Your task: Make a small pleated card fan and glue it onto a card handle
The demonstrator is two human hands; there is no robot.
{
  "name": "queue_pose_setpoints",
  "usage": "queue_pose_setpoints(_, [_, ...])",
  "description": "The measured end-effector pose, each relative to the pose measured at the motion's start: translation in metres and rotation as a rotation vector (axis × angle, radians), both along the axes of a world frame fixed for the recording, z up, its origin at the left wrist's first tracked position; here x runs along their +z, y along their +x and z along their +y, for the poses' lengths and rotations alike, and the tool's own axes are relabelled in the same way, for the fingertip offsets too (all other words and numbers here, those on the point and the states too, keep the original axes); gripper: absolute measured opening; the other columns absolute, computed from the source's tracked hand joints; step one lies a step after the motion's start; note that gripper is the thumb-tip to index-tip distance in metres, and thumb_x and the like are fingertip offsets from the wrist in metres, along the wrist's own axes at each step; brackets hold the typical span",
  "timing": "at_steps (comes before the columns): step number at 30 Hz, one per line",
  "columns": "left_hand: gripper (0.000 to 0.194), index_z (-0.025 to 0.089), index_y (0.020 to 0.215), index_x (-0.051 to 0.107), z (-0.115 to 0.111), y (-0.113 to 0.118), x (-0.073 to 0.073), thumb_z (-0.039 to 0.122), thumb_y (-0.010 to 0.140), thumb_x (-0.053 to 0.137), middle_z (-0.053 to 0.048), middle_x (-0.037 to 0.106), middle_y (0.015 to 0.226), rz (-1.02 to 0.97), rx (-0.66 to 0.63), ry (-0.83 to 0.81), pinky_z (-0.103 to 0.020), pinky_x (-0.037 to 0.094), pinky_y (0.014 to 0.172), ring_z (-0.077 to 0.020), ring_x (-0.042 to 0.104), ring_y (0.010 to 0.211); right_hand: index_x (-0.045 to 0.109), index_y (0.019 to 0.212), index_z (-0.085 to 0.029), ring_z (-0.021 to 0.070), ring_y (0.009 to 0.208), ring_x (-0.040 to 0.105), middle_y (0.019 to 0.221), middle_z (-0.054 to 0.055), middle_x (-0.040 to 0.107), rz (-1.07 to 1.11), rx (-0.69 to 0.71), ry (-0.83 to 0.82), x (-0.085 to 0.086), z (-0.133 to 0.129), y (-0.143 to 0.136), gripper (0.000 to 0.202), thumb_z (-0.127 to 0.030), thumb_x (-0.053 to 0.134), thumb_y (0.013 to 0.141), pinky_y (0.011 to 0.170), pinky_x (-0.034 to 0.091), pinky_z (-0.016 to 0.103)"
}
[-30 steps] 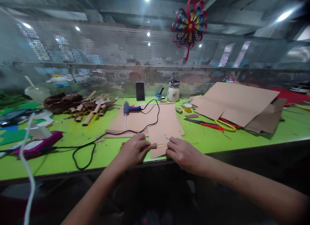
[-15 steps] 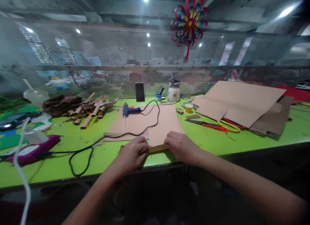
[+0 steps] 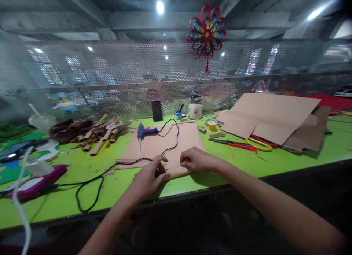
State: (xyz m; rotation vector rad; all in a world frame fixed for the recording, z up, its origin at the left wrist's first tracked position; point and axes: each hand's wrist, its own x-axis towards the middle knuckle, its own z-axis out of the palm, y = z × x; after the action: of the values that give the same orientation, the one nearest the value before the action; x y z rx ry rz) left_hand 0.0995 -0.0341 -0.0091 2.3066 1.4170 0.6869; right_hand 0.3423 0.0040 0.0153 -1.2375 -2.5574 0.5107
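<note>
A brown paper sheet (image 3: 176, 160) lies in front of me with its near edge curled over. My left hand (image 3: 152, 176) is at the left end of that curl, thumb along the edge and index finger lifted. Bent fingers of my right hand (image 3: 196, 159) grip the curl's right part from above; their tips are partly hidden. Beyond the hands, a blue glue gun (image 3: 148, 131) rests on a stack of brown paper (image 3: 129, 148), and its black cord (image 3: 170, 147) runs across the sheets.
Scissors with red handles (image 3: 233, 143), a yellow tape roll (image 3: 211, 126) and large brown sheets (image 3: 269, 115) lie to the right. Left are rolled paper tubes (image 3: 104, 136) and a purple power strip (image 3: 41, 181). A phone (image 3: 157, 110) and a white jar (image 3: 195, 107) stand at the back.
The near edge of the paper has turned over into a curl. My left fingers have spread and lifted somewhat; my right hand has shifted slightly left. The camera view has tilted up.
</note>
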Motion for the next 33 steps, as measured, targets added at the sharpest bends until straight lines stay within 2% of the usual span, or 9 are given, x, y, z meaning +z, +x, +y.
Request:
queue_pose_setpoints(4, [0.015, 0.023, 0.102, 0.069, -0.002, -0.001, -0.005, 0.030, 0.098, 0.057, -0.002, 0.071, 0.086, 0.040, -0.076, 0.142, -0.029, 0.048, 0.072, -0.0187, 0.067, 0.080, 0.071, 0.099, -0.015, 0.0166, 0.080, 0.070, 0.092, 0.001, 0.073, 0.032, -0.006, -0.009, -0.010, -0.001, 0.002, 0.016, -0.031, 0.068, 0.101, 0.076, 0.060, 0.035])
queue_pose_setpoints(6, [0.022, 0.023, 0.096, 0.076, -0.001, -0.002, -0.008, 0.029, 0.101, 0.055, -0.004, 0.069, 0.086, 0.080, -0.138, 0.251, -0.027, 0.048, 0.072, -0.0180, 0.067, 0.081, 0.071, 0.099, -0.015, 0.0165, 0.079, 0.070, 0.090, 0.001, 0.072, 0.051, -0.018, 0.007, -0.012, -0.005, 0.003, 0.015, -0.029, 0.068, 0.101, 0.076, 0.060, 0.035])
queue_pose_setpoints(8, [0.024, 0.024, 0.099, 0.080, 0.000, -0.003, -0.010, 0.027, 0.101, 0.056, -0.004, 0.068, 0.083, 0.114, -0.161, 0.310, -0.025, 0.047, 0.069, -0.0168, 0.066, 0.079, 0.071, 0.098, -0.015, 0.0161, 0.078, 0.069, 0.087, 0.000, 0.071, 0.070, -0.026, 0.027, -0.013, -0.008, 0.003, 0.012, -0.027, 0.068, 0.100, 0.075, 0.059, 0.035])
queue_pose_setpoints(14, [0.029, 0.021, 0.100, 0.082, -0.003, 0.000, -0.008, 0.028, 0.103, 0.054, -0.005, 0.068, 0.084, 0.196, -0.162, 0.346, -0.025, 0.048, 0.067, -0.0175, 0.066, 0.077, 0.070, 0.094, -0.014, 0.0170, 0.081, 0.066, 0.092, 0.002, 0.070, 0.118, -0.027, 0.139, -0.018, -0.008, 0.006, 0.002, -0.014, 0.069, 0.095, 0.076, 0.054, 0.033])
queue_pose_setpoints(20, [0.029, 0.021, 0.098, 0.081, -0.002, 0.000, -0.010, 0.032, 0.104, 0.056, -0.006, 0.068, 0.088, 0.185, -0.176, 0.375, -0.025, 0.048, 0.068, -0.0184, 0.066, 0.080, 0.073, 0.087, -0.013, 0.0226, 0.098, 0.060, 0.098, 0.012, 0.071, 0.117, 0.052, 0.264, -0.021, -0.014, 0.021, 0.015, -0.001, 0.065, 0.091, 0.083, 0.049, 0.032])
queue_pose_setpoints(22, [0.027, 0.020, 0.095, 0.081, 0.000, -0.001, -0.012, 0.030, 0.103, 0.057, -0.006, 0.067, 0.087, 0.173, -0.193, 0.384, -0.025, 0.048, 0.068, -0.0185, 0.066, 0.080, 0.074, 0.086, -0.014, 0.0238, 0.098, 0.057, 0.099, 0.012, 0.072, 0.096, 0.084, 0.297, -0.020, -0.021, 0.025, 0.017, -0.003, 0.063, 0.093, 0.085, 0.047, 0.034])
queue_pose_setpoints(25, [0.026, 0.019, 0.095, 0.080, 0.003, -0.001, -0.014, 0.030, 0.103, 0.057, -0.006, 0.066, 0.087, 0.151, -0.202, 0.391, -0.026, 0.047, 0.069, -0.0187, 0.066, 0.080, 0.076, 0.094, -0.014, 0.0259, 0.099, 0.054, 0.102, 0.013, 0.072, 0.059, 0.095, 0.339, -0.019, -0.035, 0.028, 0.016, -0.015, 0.061, 0.099, 0.091, 0.045, 0.040])
queue_pose_setpoints(28, [0.026, 0.019, 0.095, 0.079, 0.004, -0.001, -0.013, 0.029, 0.103, 0.056, -0.006, 0.066, 0.088, 0.149, -0.202, 0.368, -0.027, 0.048, 0.070, -0.0191, 0.066, 0.081, 0.075, 0.102, -0.012, 0.0286, 0.104, 0.053, 0.106, 0.014, 0.070, 0.021, 0.063, 0.360, -0.021, -0.044, 0.027, 0.018, -0.026, 0.065, 0.100, 0.094, 0.044, 0.044])
queue_pose_setpoints(33, [0.026, 0.017, 0.092, 0.076, 0.005, 0.002, -0.006, 0.025, 0.102, 0.054, -0.008, 0.066, 0.091, 0.183, -0.200, 0.290, -0.030, 0.049, 0.074, -0.0210, 0.066, 0.083, 0.075, 0.103, -0.012, 0.0288, 0.105, 0.051, 0.110, 0.015, 0.068, -0.026, -0.001, 0.361, -0.023, -0.043, 0.026, 0.022, -0.032, 0.067, 0.100, 0.091, 0.042, 0.043])
